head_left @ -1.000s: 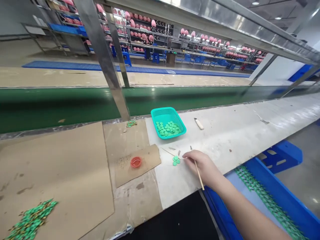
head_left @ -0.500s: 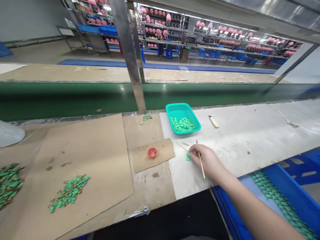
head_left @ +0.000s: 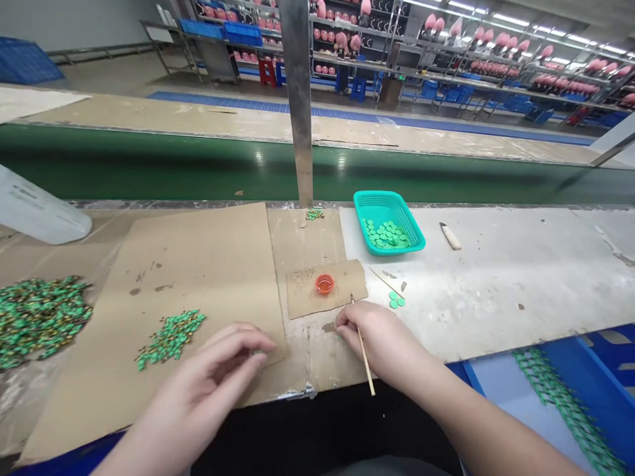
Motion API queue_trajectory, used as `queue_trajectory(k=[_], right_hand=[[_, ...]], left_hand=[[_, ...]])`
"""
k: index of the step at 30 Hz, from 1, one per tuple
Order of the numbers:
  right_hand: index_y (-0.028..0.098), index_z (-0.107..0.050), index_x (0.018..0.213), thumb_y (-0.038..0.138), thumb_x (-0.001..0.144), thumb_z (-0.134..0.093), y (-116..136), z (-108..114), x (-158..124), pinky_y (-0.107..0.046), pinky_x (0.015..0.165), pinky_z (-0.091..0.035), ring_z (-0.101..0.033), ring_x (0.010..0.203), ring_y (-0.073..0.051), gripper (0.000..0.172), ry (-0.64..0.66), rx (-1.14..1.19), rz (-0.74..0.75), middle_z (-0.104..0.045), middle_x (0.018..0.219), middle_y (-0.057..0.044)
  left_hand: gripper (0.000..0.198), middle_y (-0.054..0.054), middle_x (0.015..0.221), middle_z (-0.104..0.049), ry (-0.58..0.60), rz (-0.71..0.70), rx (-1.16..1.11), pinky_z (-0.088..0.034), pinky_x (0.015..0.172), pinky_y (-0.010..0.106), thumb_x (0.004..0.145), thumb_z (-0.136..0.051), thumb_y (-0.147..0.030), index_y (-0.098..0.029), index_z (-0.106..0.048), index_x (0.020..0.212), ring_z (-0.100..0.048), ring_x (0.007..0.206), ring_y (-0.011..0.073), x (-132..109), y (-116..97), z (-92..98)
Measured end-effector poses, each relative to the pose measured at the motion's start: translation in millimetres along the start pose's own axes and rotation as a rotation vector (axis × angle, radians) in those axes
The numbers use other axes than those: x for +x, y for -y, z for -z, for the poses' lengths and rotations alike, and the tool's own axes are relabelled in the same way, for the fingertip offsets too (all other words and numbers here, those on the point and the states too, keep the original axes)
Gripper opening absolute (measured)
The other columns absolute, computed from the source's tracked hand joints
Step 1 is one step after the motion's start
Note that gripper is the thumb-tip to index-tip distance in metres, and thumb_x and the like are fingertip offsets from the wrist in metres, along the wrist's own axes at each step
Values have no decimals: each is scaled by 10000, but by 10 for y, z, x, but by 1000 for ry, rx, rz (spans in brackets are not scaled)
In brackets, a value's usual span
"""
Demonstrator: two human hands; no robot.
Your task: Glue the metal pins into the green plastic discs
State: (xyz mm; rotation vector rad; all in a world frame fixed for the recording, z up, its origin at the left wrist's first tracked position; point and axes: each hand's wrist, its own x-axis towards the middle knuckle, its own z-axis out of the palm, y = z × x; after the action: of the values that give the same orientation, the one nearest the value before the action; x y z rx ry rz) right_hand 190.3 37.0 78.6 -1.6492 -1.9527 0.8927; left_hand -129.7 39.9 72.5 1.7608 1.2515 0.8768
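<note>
Well to the left of the left hand (head_left: 213, 380), a large heap of small green pieces flecked with gold (head_left: 40, 322) is spread over brown cardboard. Just left of that hand, a smaller heap of the same pieces (head_left: 171, 338) is laid on a cardboard sheet (head_left: 208, 264). The left hand is held loosely curled over the sheet's near edge, its fingers bent inward; whether anything is pinched there cannot be told.

Ahead of the gap between the hands, a small red dish (head_left: 324, 285) is set on a cardboard scrap (head_left: 344, 284), with brown specks scattered beside it. A thin wooden stick (head_left: 366, 360) is pinched between the thumb and fingers of the right hand (head_left: 377, 340), its tip showing above them.

Just ahead of that hand, a few flat green discs (head_left: 396, 299) are lying on the white desk (head_left: 501, 297). Farther ahead, more discs (head_left: 387, 235) are held in a teal plastic basket (head_left: 377, 198), and a short cream-coloured tool (head_left: 450, 236) is placed to its right. To the right of the hand, green strips (head_left: 565, 403) are laid in a blue crate (head_left: 595, 390).
</note>
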Motion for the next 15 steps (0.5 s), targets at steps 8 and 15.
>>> queue_trajectory(k=[8,15], right_hand=[[269,-665,1038,337,1161,-621,24,309,-192,-300,687,-564,-676,755,-176,148,-418,245,-32,-712,887,15],[257,-873,1174,313,1136,-719,77,369,263,-342,827,-701,-809,878,-185,169,-428,462,145,-844,963,-16]], left_hand=[[298,45,1009,-747,197,-286,-10,-612,792,157,1122,-628,-234,-350,-874,1243,-769,811,155,13,-145,-586],[412,39,1138,-823,187,-276,-76,-634,867,161,1107,-723,-228,-435,-800,1456,-840,948,173,47,89,-696]])
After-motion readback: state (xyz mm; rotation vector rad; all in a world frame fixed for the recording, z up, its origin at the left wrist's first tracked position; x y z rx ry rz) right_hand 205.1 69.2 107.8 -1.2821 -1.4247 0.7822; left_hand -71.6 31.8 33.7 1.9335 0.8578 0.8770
